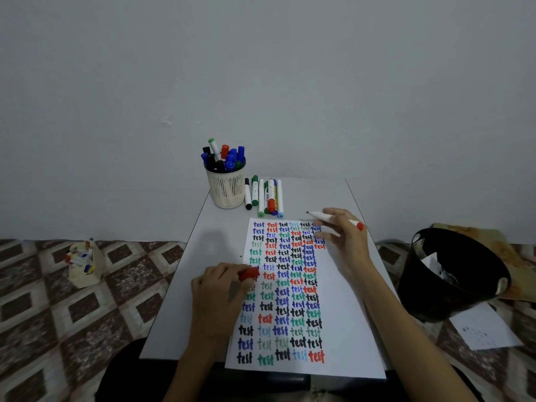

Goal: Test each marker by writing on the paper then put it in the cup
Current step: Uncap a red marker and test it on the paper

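Right hand (345, 239): fingers pinch an uncapped marker (326, 218) above the far right corner of the paper (342, 314); left hand (217, 288): curled round a red cap (249, 273) at the paper's left edge; cup (227, 188) at the far left of the table (208, 245), loose markers (265, 197) just beside it.

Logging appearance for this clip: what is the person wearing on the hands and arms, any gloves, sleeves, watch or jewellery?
The left hand and right hand are bare: no gloves, and no rings that I can see. The left forearm and right forearm are uncovered as far as the frame shows, with no sleeve edge, watch or bracelet in view.
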`<state>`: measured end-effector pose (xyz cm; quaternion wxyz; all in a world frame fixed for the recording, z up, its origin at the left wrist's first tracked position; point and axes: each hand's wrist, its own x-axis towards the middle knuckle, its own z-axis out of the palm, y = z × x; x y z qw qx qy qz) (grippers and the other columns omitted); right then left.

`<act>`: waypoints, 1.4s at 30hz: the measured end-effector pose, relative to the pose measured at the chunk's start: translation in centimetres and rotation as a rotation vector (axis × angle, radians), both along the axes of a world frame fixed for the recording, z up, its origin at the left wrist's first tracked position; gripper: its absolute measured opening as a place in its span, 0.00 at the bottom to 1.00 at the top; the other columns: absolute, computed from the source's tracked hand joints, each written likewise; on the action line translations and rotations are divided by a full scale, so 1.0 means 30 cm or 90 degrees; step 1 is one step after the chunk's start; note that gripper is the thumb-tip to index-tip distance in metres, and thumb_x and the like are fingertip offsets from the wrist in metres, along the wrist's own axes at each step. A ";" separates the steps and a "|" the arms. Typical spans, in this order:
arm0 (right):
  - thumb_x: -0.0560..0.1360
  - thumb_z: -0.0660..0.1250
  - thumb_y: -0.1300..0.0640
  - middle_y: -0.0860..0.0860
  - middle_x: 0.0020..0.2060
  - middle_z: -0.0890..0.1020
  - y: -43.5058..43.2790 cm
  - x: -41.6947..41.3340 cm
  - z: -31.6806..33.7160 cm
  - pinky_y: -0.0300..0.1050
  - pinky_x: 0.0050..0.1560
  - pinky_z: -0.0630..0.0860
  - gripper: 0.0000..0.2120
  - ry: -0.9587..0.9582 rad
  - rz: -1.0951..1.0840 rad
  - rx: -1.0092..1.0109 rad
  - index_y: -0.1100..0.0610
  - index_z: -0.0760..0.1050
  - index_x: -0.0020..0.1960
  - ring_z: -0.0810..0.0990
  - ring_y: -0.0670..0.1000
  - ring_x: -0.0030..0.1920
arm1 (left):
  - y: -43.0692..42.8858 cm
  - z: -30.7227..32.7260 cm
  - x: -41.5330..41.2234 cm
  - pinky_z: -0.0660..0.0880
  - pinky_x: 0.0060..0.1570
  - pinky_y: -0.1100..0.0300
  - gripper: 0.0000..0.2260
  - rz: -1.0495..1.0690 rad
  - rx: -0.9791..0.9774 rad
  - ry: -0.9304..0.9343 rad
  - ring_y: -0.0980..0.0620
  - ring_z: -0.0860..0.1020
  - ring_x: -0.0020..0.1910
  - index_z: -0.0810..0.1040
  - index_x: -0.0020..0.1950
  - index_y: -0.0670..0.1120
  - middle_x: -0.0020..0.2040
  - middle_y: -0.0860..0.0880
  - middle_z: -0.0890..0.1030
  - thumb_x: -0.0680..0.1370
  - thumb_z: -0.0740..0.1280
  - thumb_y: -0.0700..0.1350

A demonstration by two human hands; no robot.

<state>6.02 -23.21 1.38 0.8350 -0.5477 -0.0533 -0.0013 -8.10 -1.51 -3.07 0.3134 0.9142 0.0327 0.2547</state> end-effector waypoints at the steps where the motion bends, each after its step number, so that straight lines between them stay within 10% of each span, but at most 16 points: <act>1: 0.75 0.62 0.70 0.63 0.43 0.83 0.014 -0.022 0.013 0.41 0.32 0.81 0.06 0.009 0.045 0.003 0.67 0.77 0.49 0.84 0.57 0.39 | 0.000 0.004 -0.004 0.70 0.52 0.54 0.16 -0.025 -0.050 -0.009 0.59 0.75 0.49 0.78 0.54 0.53 0.49 0.59 0.78 0.75 0.59 0.60; 5: 0.72 0.63 0.74 0.63 0.34 0.79 0.045 -0.122 0.027 0.41 0.27 0.79 0.05 -0.021 0.217 -0.040 0.67 0.74 0.44 0.80 0.55 0.29 | -0.007 0.023 -0.021 0.80 0.44 0.53 0.13 -0.097 -0.237 -0.011 0.56 0.81 0.46 0.77 0.55 0.58 0.48 0.57 0.81 0.74 0.63 0.59; 20: 0.68 0.69 0.73 0.67 0.35 0.80 0.059 -0.211 -0.007 0.45 0.34 0.82 0.06 -0.003 0.252 -0.041 0.68 0.75 0.43 0.83 0.59 0.31 | -0.007 0.047 -0.033 0.79 0.39 0.61 0.10 -0.130 -0.285 -0.031 0.55 0.82 0.43 0.80 0.54 0.49 0.46 0.53 0.82 0.76 0.68 0.52; 26: 0.67 0.71 0.73 0.72 0.44 0.81 0.053 -0.229 -0.012 0.48 0.40 0.83 0.06 -0.029 0.280 -0.099 0.69 0.78 0.43 0.84 0.62 0.37 | -0.009 0.032 -0.025 0.79 0.38 0.64 0.11 -0.172 -0.232 -0.028 0.58 0.82 0.43 0.79 0.55 0.46 0.47 0.53 0.81 0.75 0.66 0.48; 42: 0.74 0.71 0.61 0.58 0.26 0.77 0.056 -0.278 -0.027 0.38 0.23 0.66 0.06 -0.063 0.307 -0.259 0.61 0.84 0.49 0.69 0.50 0.20 | 0.002 0.050 -0.015 0.77 0.41 0.66 0.11 -0.201 -0.139 -0.080 0.60 0.79 0.44 0.79 0.51 0.48 0.44 0.56 0.80 0.76 0.61 0.51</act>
